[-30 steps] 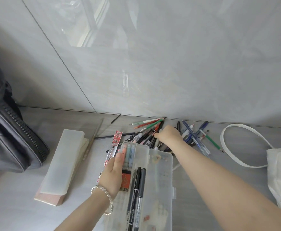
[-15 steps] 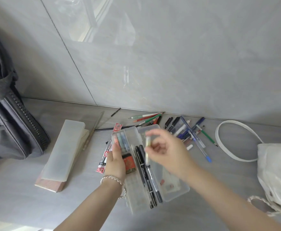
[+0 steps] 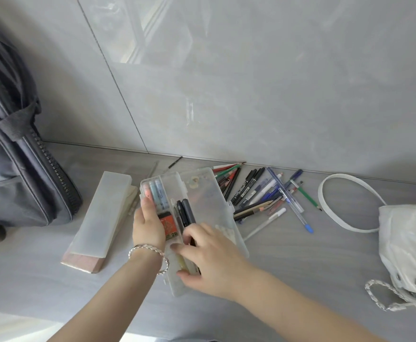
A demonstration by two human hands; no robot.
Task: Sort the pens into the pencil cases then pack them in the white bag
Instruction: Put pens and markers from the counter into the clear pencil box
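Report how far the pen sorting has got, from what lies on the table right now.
Done: a few black pens already lie in the open clear case. In hand: the left hand steadies that case while the right hand sets a yellowish pen inside. Left: a loose pile of pens waits by the wall, the frosted case stays closed, and nothing shows packed in the white bag.

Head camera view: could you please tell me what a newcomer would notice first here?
Centre frame, both hands work over an open clear pencil case: the left hand steadies it, the right hand sets a pen inside. A loose pile of pens lies right of it, a white bag at far right.
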